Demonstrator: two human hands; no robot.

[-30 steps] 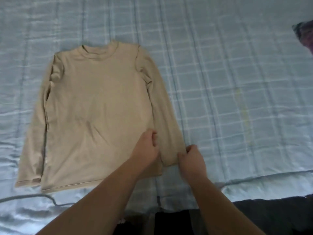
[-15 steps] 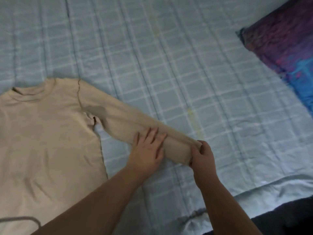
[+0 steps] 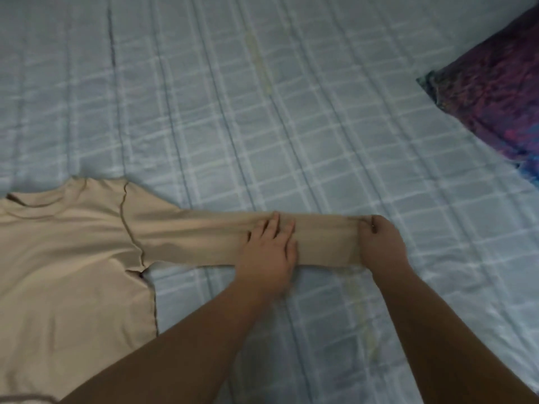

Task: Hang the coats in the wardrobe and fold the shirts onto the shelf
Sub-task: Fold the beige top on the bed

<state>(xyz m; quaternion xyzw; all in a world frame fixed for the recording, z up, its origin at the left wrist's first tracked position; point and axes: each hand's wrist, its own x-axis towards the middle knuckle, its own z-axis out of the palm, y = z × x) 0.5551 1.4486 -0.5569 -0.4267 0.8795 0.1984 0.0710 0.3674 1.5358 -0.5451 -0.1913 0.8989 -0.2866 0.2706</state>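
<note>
A beige long-sleeved shirt (image 3: 67,258) lies flat on the bed at the left, its collar toward the far side. Its right sleeve (image 3: 198,237) stretches straight out to the right across the bedspread. My left hand (image 3: 269,252) presses flat on the sleeve near its lower end, fingers straight. My right hand (image 3: 379,243) pinches the sleeve's cuff and holds it taut. The shirt's left side is out of frame.
The bed is covered by a pale blue checked bedspread (image 3: 291,112). A purple and blue patterned pillow (image 3: 501,100) lies at the far right. A thin grey cord (image 3: 29,398) shows at the bottom left corner.
The sleeve has swung from beside the shirt's body out to the right until it lies straight. My left hand went from curled to flat on it. The view shifted right.
</note>
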